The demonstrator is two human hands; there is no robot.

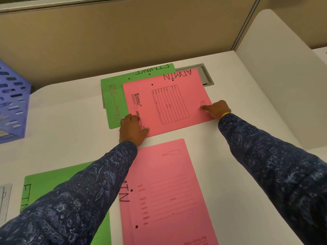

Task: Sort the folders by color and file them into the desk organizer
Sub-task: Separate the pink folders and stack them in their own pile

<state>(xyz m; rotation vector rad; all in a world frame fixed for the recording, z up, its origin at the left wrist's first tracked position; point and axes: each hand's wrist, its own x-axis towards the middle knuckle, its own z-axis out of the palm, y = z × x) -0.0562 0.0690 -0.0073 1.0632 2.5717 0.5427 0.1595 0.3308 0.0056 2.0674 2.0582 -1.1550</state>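
A pink folder marked ADMIN (164, 103) lies at the back of the white desk, overlapping a green folder marked FINANCE (113, 96). My left hand (132, 129) grips the pink folder's near left corner. My right hand (215, 108) pinches its right edge, thumb on top. A second pink folder (168, 191) lies nearer to me. A second green folder (46, 181) lies at the near left, partly under my left sleeve. The purple perforated desk organizer (12, 101) stands at the left edge.
A grey cable hatch (206, 75) sits in the desk behind the far folders. A beige partition (123, 41) closes the back and a white divider panel (276, 76) the right. A grey sheet (4, 200) shows at the near left.
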